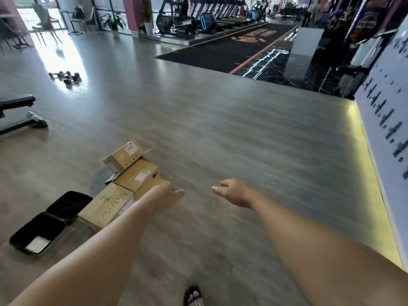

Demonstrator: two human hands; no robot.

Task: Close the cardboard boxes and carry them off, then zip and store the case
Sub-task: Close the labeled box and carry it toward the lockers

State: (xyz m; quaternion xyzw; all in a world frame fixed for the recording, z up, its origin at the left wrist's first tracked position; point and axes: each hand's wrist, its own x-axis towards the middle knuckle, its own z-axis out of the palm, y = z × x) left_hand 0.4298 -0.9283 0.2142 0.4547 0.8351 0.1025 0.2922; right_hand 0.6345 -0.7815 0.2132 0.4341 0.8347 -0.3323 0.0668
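Observation:
Three cardboard boxes lie in a row on the floor at lower left. The far box (124,156) has a loose flap sticking out. The middle box (139,176) carries a white label. The near box (108,207) has handwriting on top. Left of them a black zip case (47,224) lies open flat, with something white in its near half. My left hand (167,196) reaches out above the boxes' right edge, fingers extended, holding nothing. My right hand (234,193) is stretched over bare floor, fingers loosely bent, empty.
A weight bench (16,113) stands at the left and dumbbells (66,76) lie further back. A white printed wall panel (384,120) runs along the right. Exercise machines (176,21) and a black mat (225,47) are far ahead. My sandalled foot (193,297) shows at the bottom.

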